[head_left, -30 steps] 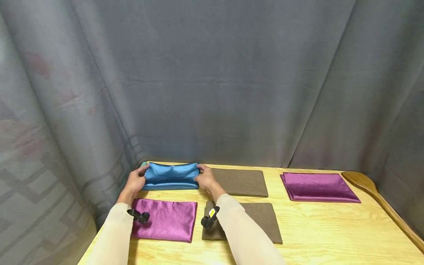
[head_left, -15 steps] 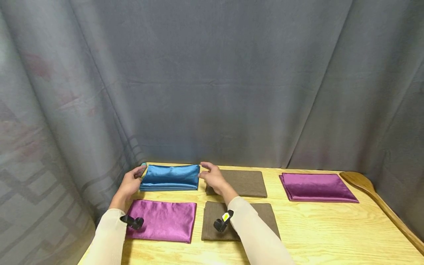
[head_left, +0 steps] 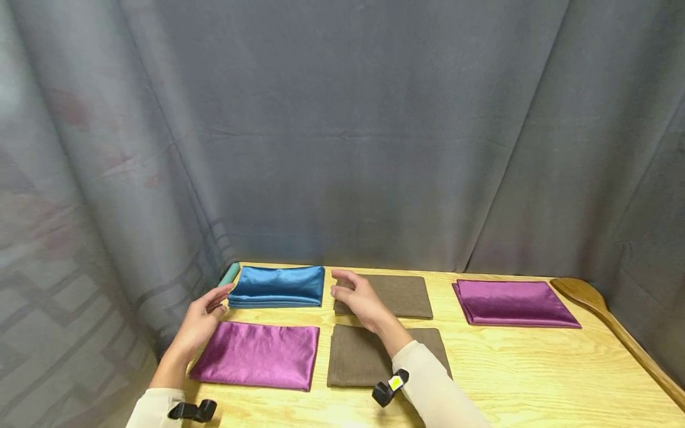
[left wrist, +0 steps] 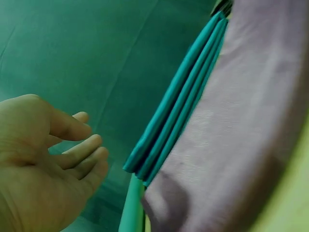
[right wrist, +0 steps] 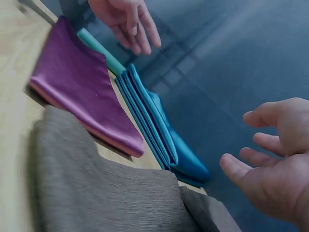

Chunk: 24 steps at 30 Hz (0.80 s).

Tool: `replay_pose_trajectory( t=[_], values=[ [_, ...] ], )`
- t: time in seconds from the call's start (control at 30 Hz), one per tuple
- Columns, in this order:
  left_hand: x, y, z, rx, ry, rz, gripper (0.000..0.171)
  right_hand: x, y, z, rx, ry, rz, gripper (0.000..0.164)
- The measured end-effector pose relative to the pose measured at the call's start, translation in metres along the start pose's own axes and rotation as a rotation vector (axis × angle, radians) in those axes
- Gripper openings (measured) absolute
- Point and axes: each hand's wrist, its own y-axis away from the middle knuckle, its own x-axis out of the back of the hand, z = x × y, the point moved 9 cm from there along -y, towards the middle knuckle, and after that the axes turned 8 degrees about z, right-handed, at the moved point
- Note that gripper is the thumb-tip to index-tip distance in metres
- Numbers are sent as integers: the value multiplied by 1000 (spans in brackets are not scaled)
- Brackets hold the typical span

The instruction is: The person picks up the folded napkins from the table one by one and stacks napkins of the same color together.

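Observation:
A folded shiny blue cloth (head_left: 280, 286) lies at the back left of the table, its layers stacked along the near side. My left hand (head_left: 199, 321) hovers by its left end, fingers loosely bent, with a gap to the cloth in the left wrist view. Below that hand is a folded purple cloth (head_left: 262, 356). Past the blue cloth's right end, my right hand (head_left: 366, 304) is held over a folded brown cloth (head_left: 404, 295), thumb and fingers apart and holding nothing. A second brown cloth (head_left: 353, 359) lies nearer, partly under the right forearm.
Another folded purple cloth (head_left: 514, 302) lies at the right. Beside it a long wooden spoon (head_left: 580, 291) slants along the table's right side. A green stick-like edge (head_left: 230, 274) shows left of the blue cloth. A grey curtain (head_left: 342, 131) hangs behind the table.
Both hands have let go of the blue cloth's ends and drawn apart, the left one back and leftward, the right one rightward. The blue cloth's raised top layer has settled down.

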Motion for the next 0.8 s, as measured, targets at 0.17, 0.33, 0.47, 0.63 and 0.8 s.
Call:
replay_pose_trajectory(
  t=[0.17, 0.33, 0.47, 0.63, 0.8],
  values=[
    [-6, 19, -7, 11, -21, 2, 51, -8, 22, 0, -24, -14, -41, 51],
    [-22, 25, 0, 5, -4, 2, 48, -11, 41, -3, -9, -6, -79, 53],
    [-54, 30, 20, -9, 102, -87, 47, -3, 54, -4, -6, 8, -82, 50],
    [-95, 44, 41, 10, 251, -229, 46, 9, 69, -4, -21, 41, -121, 51],
    [-130, 57, 57, 4, 356, -323, 45, 34, 85, -3, -44, 76, -123, 53]
  ],
)
